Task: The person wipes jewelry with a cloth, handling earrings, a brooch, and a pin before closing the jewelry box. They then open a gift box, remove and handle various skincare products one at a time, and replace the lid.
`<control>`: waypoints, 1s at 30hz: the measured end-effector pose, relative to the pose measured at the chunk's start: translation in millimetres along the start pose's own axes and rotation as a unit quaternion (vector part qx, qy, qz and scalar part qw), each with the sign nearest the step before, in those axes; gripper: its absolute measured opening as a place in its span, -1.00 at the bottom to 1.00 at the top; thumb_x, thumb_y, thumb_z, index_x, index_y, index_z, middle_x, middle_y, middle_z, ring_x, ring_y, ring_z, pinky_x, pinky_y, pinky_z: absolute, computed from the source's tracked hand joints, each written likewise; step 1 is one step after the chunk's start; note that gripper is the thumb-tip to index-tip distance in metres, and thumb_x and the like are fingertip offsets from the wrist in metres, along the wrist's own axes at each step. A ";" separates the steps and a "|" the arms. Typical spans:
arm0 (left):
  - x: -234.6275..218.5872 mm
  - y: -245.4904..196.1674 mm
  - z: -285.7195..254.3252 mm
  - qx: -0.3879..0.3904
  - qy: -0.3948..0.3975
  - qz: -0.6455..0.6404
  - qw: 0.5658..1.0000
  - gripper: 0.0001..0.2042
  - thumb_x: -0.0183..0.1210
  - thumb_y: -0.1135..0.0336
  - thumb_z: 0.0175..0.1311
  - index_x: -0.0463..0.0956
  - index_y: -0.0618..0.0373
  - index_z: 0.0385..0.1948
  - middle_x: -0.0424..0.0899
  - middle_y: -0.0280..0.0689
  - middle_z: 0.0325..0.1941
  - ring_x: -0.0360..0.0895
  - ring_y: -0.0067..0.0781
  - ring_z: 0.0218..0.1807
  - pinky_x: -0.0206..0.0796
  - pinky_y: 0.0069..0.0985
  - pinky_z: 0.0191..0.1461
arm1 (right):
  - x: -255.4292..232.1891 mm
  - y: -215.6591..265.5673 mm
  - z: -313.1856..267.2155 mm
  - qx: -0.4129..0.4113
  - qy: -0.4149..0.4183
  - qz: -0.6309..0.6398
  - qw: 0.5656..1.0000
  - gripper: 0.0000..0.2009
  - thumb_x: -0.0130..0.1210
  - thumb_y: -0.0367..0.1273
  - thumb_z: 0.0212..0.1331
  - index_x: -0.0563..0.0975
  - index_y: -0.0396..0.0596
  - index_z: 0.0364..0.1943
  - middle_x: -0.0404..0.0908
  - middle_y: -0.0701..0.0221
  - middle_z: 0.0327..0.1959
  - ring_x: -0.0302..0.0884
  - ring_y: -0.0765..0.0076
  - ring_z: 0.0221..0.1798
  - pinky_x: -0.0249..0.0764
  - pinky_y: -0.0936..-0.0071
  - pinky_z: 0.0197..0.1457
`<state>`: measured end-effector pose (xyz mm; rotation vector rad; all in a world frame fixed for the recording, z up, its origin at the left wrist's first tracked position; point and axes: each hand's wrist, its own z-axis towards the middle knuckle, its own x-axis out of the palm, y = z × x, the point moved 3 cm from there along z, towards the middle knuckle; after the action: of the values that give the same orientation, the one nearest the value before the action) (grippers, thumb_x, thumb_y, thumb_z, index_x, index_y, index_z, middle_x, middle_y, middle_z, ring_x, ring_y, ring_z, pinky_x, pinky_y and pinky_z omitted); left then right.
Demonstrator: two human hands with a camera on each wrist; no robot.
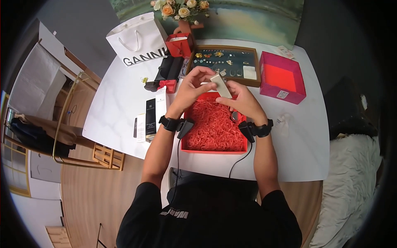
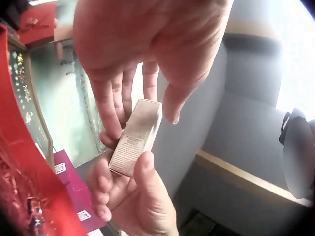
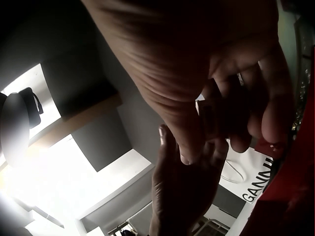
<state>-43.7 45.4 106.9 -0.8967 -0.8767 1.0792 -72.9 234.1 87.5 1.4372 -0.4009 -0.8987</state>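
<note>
Both hands hold a small pale oblong box (image 1: 221,86) over a red gift box (image 1: 215,152) filled with red shredded paper (image 1: 215,128). My left hand (image 1: 193,87) is at its upper end, thumb and fingertips right at the edges. The right hand (image 1: 245,102) grips the lower end. In the left wrist view, fine print covers the face of the pale box (image 2: 135,137), and the right thumb (image 2: 146,169) lies along its side. The right wrist view is dark, and the right hand's fingers mostly hide the box. A small round item (image 1: 235,116) sits in the shredded paper by the right wrist.
A magenta box lid (image 1: 292,96) lies at right, a jewellery display case (image 1: 255,66) behind. Left stand a white GANNI bag (image 1: 138,41), a small red bag (image 1: 180,45), black cases (image 1: 168,68) and upright black and white cartons (image 1: 150,118). Flowers (image 1: 182,10) stand at the back.
</note>
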 end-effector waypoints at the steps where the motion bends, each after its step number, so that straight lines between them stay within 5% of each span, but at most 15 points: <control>1: -0.9 2.0 -0.9 0.024 0.004 0.082 0.996 -0.71 0.22 0.59 0.32 0.44 0.22 0.04 0.60 -0.27 0.02 0.56 -0.47 0.13 0.49 -0.46 0.21 | 0.5 1.9 -0.3 0.000 0.002 0.001 1.000 -0.61 0.22 -0.24 0.33 0.51 -0.19 0.11 0.63 0.46 -0.36 0.52 0.63 -0.43 0.51 0.62 -0.45; 6: -6.3 5.4 -4.2 -0.015 -0.004 0.032 0.999 -0.65 0.28 0.59 0.26 0.44 0.20 0.05 0.58 -0.29 0.06 0.56 -0.49 0.12 0.46 -0.49 0.22 | 2.9 -6.6 -0.7 0.047 0.055 0.137 0.988 -0.65 0.23 -0.27 0.32 0.53 -0.20 0.06 0.63 0.48 -0.35 0.49 0.67 -0.42 0.44 0.65 -0.47; 9: -4.6 4.4 -4.6 -0.016 -0.008 -0.020 1.000 -0.64 0.30 0.59 0.24 0.44 0.20 0.05 0.58 -0.28 0.07 0.55 -0.50 0.12 0.47 -0.50 0.20 | 0.8 4.1 -3.1 0.031 0.031 0.115 0.992 -0.67 0.23 -0.28 0.32 0.53 -0.20 0.04 0.63 0.46 -0.33 0.50 0.67 -0.39 0.43 0.65 -0.46; 12: -1.3 4.0 -6.2 0.042 0.004 0.096 0.995 -0.68 0.23 0.59 0.31 0.43 0.23 0.07 0.60 -0.26 0.05 0.55 -0.44 0.14 0.42 -0.45 0.26 | -1.2 5.7 -1.8 0.010 0.004 0.009 1.000 -0.65 0.23 -0.29 0.33 0.52 -0.20 0.07 0.64 0.44 -0.31 0.50 0.65 -0.38 0.45 0.64 -0.42; 17: -26.6 -7.7 -21.2 -0.008 -0.075 0.139 0.987 -0.70 0.26 0.57 0.29 0.48 0.20 0.04 0.61 -0.35 0.00 0.53 -0.57 0.11 0.41 -0.52 0.20 | 2.1 -1.3 -3.9 0.032 0.045 0.066 0.996 -0.60 0.22 -0.29 0.33 0.47 -0.12 0.18 0.62 0.48 -0.27 0.52 0.65 -0.31 0.45 0.66 -0.35; 19: -54.0 -32.1 -38.8 -0.034 -0.116 0.212 0.970 -0.76 0.26 0.47 0.32 0.57 0.20 -0.01 0.68 -0.38 -0.15 0.59 -0.60 -0.05 0.44 -0.55 0.06 | -2.6 -0.3 -6.5 0.033 0.041 0.059 0.997 -0.65 0.16 -0.33 0.37 0.47 -0.09 0.18 0.62 0.48 -0.25 0.52 0.65 -0.26 0.48 0.66 -0.28; 21: -98.4 -43.9 -63.0 -0.047 -0.165 0.272 0.947 -0.75 0.25 0.41 0.34 0.58 0.20 0.01 0.71 -0.35 -0.12 0.59 -0.60 -0.13 0.47 -0.54 0.01 | -10.2 4.7 -9.2 0.048 0.025 0.029 0.998 -0.67 0.14 -0.35 0.37 0.48 -0.10 0.17 0.62 0.46 -0.23 0.53 0.64 -0.22 0.50 0.65 -0.25; 23: -151.3 -56.1 -95.5 -0.043 -0.231 0.470 0.851 -0.76 0.24 0.39 0.28 0.65 0.16 -0.04 0.71 -0.27 -0.08 0.58 -0.50 -0.16 0.47 -0.50 -0.04 | -19.3 0.9 -9.8 0.026 0.025 0.010 0.999 -0.67 0.13 -0.36 0.37 0.49 -0.11 0.17 0.62 0.45 -0.19 0.55 0.62 -0.20 0.51 0.63 -0.24; 24: -164.0 -64.9 -115.3 -0.056 -0.283 0.454 0.843 -0.77 0.24 0.37 0.26 0.66 0.18 -0.08 0.65 -0.15 -0.20 0.62 -0.37 -0.16 0.48 -0.44 -0.11 | -22.9 1.7 -10.7 0.025 0.028 0.002 0.999 -0.67 0.11 -0.36 0.38 0.49 -0.13 0.17 0.62 0.44 -0.18 0.55 0.61 -0.17 0.51 0.62 -0.22; 26: -221.9 -63.7 -158.5 -0.099 -0.297 0.614 0.724 -0.78 0.24 0.32 0.22 0.69 0.10 -0.13 0.64 -0.04 -0.20 0.65 -0.11 -0.17 0.48 -0.29 -0.10 | -27.4 0.1 -11.2 0.026 0.032 0.000 0.999 -0.67 0.10 -0.36 0.39 0.49 -0.13 0.18 0.62 0.44 -0.18 0.55 0.61 -0.16 0.51 0.62 -0.21; 28: -266.1 -50.9 -201.3 -0.174 -0.333 0.637 0.673 -0.76 0.24 0.29 0.19 0.69 0.11 -0.14 0.66 -0.03 -0.31 0.68 -0.09 -0.26 0.50 -0.27 -0.11 | -28.9 1.6 -13.0 0.030 0.031 -0.007 0.999 -0.68 0.07 -0.36 0.39 0.48 -0.13 0.18 0.62 0.44 -0.18 0.54 0.60 -0.14 0.50 0.62 -0.17; 30: -281.7 -37.3 -230.4 -0.272 -0.335 0.595 0.678 -0.73 0.23 0.27 0.20 0.68 0.12 -0.10 0.71 -0.02 -0.28 0.71 -0.12 -0.26 0.53 -0.28 -0.12 | -29.7 0.0 -12.6 0.027 0.033 -0.011 0.999 -0.67 0.07 -0.36 0.39 0.48 -0.14 0.18 0.62 0.44 -0.18 0.54 0.61 -0.14 0.50 0.62 -0.17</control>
<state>112.8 -271.7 13.1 -1.7252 -1.2604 2.4797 -82.3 264.3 93.8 1.5201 -0.3632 -0.8602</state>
